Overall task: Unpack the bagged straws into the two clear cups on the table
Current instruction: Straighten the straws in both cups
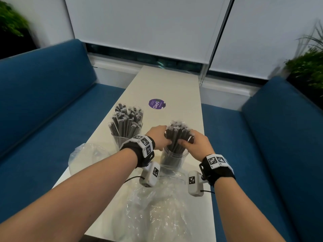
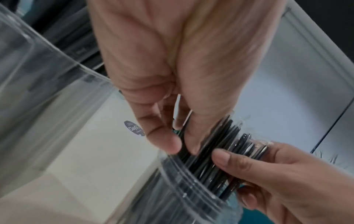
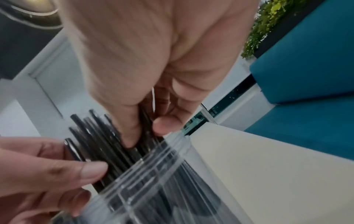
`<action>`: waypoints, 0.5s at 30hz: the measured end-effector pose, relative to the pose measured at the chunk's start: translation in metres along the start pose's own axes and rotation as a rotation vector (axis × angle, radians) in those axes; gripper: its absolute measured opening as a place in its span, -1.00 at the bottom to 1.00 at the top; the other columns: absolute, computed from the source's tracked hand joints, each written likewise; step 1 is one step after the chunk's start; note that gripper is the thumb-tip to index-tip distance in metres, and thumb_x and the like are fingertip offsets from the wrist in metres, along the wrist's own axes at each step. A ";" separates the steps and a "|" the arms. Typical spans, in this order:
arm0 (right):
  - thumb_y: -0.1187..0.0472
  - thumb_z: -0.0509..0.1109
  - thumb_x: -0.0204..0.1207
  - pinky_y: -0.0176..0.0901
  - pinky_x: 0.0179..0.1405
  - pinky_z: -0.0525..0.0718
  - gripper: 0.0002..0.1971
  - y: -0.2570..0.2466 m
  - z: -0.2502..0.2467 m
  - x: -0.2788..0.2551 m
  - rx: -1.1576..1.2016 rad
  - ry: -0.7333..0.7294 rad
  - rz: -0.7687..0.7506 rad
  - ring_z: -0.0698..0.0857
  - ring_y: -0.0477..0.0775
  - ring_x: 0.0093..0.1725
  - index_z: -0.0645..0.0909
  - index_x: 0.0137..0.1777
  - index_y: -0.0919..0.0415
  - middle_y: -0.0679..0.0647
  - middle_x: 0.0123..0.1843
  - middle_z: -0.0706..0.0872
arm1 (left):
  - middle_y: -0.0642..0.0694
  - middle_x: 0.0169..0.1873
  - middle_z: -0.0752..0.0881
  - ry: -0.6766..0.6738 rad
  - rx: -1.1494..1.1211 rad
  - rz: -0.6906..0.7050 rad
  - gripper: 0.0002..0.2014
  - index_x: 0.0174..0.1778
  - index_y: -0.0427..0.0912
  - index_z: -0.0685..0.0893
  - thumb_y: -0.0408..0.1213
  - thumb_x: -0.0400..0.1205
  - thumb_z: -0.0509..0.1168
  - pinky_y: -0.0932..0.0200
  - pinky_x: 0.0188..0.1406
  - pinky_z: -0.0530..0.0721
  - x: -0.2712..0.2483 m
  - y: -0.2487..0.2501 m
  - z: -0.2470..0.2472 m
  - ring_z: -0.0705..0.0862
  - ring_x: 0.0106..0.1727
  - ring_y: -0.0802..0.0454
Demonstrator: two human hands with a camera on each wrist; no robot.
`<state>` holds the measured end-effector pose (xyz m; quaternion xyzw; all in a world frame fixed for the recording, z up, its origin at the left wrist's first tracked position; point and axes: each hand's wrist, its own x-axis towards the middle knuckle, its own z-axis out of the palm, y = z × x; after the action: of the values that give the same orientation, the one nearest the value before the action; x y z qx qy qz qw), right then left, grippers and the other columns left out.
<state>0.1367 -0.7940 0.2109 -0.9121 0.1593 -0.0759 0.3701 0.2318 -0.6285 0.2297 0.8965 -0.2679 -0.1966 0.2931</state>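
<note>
Over table (image 1: 174, 88), both hands apparently clasp straws (image 1: 176, 135) in cup (image 1: 173, 159).

Head view overhead, wrist views close, sharing straws (image 1: 176, 137)

Pale table (image 1: 174, 88) with two straw-filled clear cups (image 1: 174, 158), crumpled plastic bags (image 1: 153, 212) and a purple sticker (image 1: 157, 105).

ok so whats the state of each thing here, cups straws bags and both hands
left cup: upright on the table, full of wrapped black straws
right cup: upright, holds a straw bundle sticking out of the top
left hand: grips the straw bundle from its left
right hand: grips the straw bundle from its right
near plastic bag: crumpled flat, looks empty
left plastic bag: crumpled, looks empty
</note>
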 end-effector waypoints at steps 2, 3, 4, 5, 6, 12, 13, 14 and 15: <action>0.10 0.62 0.55 -0.14 0.08 0.63 -0.63 0.001 0.000 0.001 -0.049 -0.012 0.032 0.78 0.07 0.09 0.70 0.32 0.10 0.01 0.14 0.77 | -0.19 0.27 0.72 -0.032 0.006 -0.041 -0.47 0.42 -0.21 0.53 -0.18 0.58 0.53 0.18 -0.35 0.76 -0.005 -0.003 0.000 0.80 -0.36 0.02; 0.11 0.67 0.49 -0.15 0.05 0.63 -0.56 0.002 -0.002 -0.001 -0.042 -0.037 0.029 0.79 0.05 0.09 0.69 0.34 0.08 0.00 0.18 0.76 | -0.18 0.30 0.69 -0.054 0.016 -0.052 -0.37 0.47 -0.21 0.47 -0.17 0.55 0.57 0.15 -0.31 0.78 -0.010 -0.005 -0.001 0.81 -0.34 0.03; 0.10 0.72 0.42 -0.16 0.05 0.66 -0.44 0.002 -0.005 -0.004 -0.027 -0.066 0.021 0.79 0.00 0.08 0.66 0.41 0.04 -0.02 0.25 0.73 | -0.18 0.33 0.67 -0.074 0.023 -0.055 -0.32 0.49 -0.21 0.43 -0.17 0.53 0.60 0.14 -0.29 0.80 -0.016 -0.006 -0.003 0.83 -0.33 0.05; 0.10 0.75 0.37 -0.14 0.08 0.71 -0.29 0.002 -0.009 -0.010 -0.012 -0.083 0.016 0.78 -0.05 0.09 0.58 0.52 -0.02 -0.04 0.35 0.69 | -0.18 0.36 0.66 -0.093 0.033 -0.045 -0.29 0.51 -0.21 0.41 -0.15 0.52 0.60 0.15 -0.29 0.81 -0.025 -0.007 -0.007 0.83 -0.31 0.07; 0.10 0.77 0.35 -0.12 0.11 0.73 -0.15 0.002 -0.013 -0.016 0.009 -0.082 0.027 0.76 -0.07 0.11 0.47 0.63 -0.07 -0.09 0.42 0.62 | -0.17 0.39 0.65 -0.107 0.051 -0.024 -0.26 0.55 -0.20 0.38 -0.12 0.53 0.59 0.17 -0.29 0.81 -0.036 -0.008 -0.012 0.84 -0.31 0.09; 0.31 0.53 0.57 -0.52 -0.18 0.60 -0.64 -0.032 -0.020 -0.062 0.168 0.424 -0.089 0.67 -0.12 -0.24 0.70 0.26 -0.11 -0.06 0.12 0.80 | 0.16 -0.12 0.80 0.098 0.041 0.170 -0.72 0.19 0.09 0.79 0.01 0.58 0.51 0.43 -0.18 0.60 -0.112 -0.025 -0.091 0.74 -0.17 0.31; 0.34 0.52 0.58 -0.53 -0.20 0.64 -0.68 -0.048 -0.012 -0.067 0.247 0.416 -0.135 0.68 -0.16 -0.24 0.73 0.16 -0.12 -0.09 0.03 0.81 | 0.14 -0.18 0.81 0.172 0.005 0.166 -0.83 0.04 0.10 0.82 -0.03 0.56 0.54 0.48 -0.24 0.56 -0.120 -0.033 -0.106 0.72 -0.21 0.33; 0.35 0.52 0.59 -0.49 -0.19 0.69 -0.70 -0.064 -0.001 -0.068 0.306 0.362 -0.168 0.70 -0.19 -0.22 0.75 0.12 -0.11 -0.12 -0.02 0.81 | 0.12 -0.24 0.81 0.253 -0.038 0.149 -0.88 -0.07 0.09 0.82 -0.08 0.52 0.57 0.48 -0.29 0.55 -0.123 -0.044 -0.119 0.70 -0.27 0.32; 0.35 0.53 0.59 -0.39 -0.14 0.76 -0.70 -0.079 0.014 -0.068 0.344 0.279 -0.187 0.72 -0.20 -0.18 0.75 0.15 -0.09 -0.13 -0.02 0.80 | 0.10 -0.27 0.80 0.329 -0.072 0.123 -0.87 -0.12 0.08 0.81 -0.11 0.49 0.60 0.41 -0.31 0.56 -0.123 -0.058 -0.131 0.68 -0.33 0.29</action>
<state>0.0953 -0.7083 0.2551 -0.8272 0.1086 -0.2609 0.4858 0.2236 -0.4604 0.3156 0.8875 -0.2632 -0.0383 0.3764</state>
